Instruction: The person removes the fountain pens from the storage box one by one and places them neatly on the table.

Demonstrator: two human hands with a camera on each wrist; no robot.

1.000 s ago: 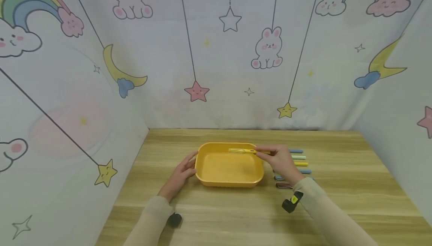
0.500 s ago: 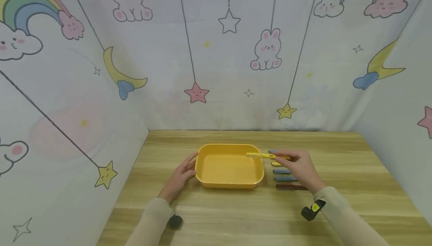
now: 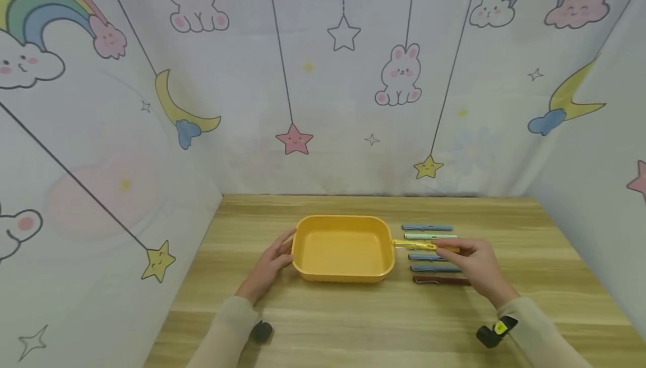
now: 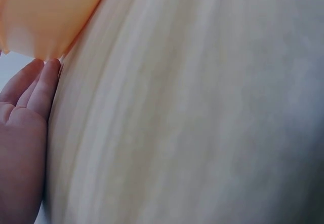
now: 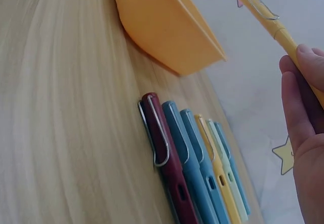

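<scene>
My right hand (image 3: pixel 476 264) pinches a yellow pen (image 5: pixel 263 13) with a metal clip between thumb and fingers. In the right wrist view this pen is raised above a row of pens right of the tray. The row runs from a blue pen (image 3: pixel 428 227) at the back through a pale green pen (image 3: pixel 428 237), another yellow pen (image 5: pixel 223 176) and two blue ones to a dark red pen (image 5: pixel 169 163) in front. From above, the held pen covers most of the lying yellow one. With relaxed fingers, my left hand (image 3: pixel 270 264) touches the left side of the yellow tray (image 3: pixel 343 253).
The wooden table (image 3: pixel 343 329) meets a printed cloth wall (image 3: pixel 343 171) at the back, with more cloth at both sides. Nothing lies inside the tray. A black wrist camera (image 3: pixel 488 335) sits below the right sleeve.
My right hand has carried the yellow pen rightward and nearer to me, from over the tray to over the row of pens. The left hand and tray stay in place.
</scene>
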